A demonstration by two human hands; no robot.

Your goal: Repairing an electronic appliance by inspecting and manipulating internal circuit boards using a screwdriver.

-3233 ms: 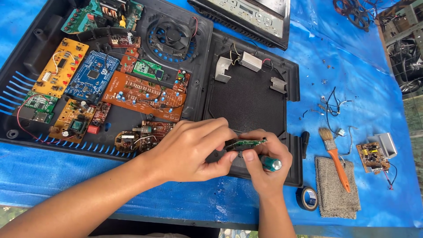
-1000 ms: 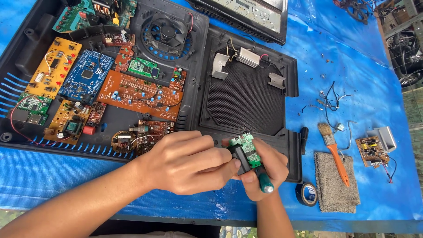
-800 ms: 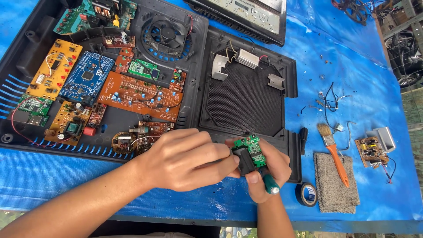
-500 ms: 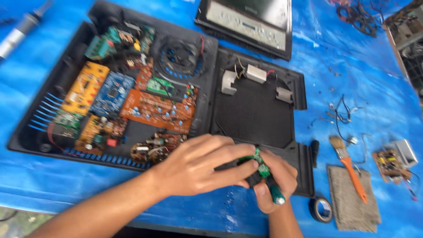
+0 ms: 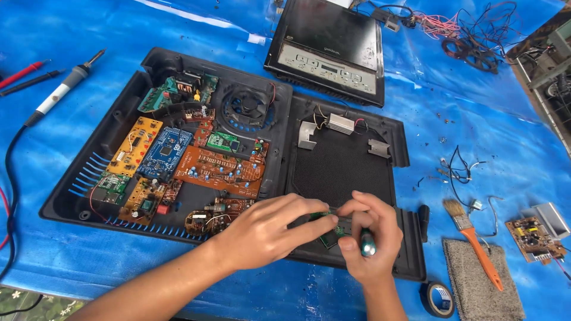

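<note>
Both forearms reach in from below, left hand (image 5: pixel 267 229) and right hand (image 5: pixel 369 238) meeting, fingers (image 5: pixel 321 221) pinched together.

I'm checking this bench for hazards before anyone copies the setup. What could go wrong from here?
The small green board is pinched between the left hand and right hand, with the green-handled tool at it; a slip might jab a finger. Loose circuit boards lie piled in the black tray and could snag. The soldering iron lies bare on the blue tarp.
</note>
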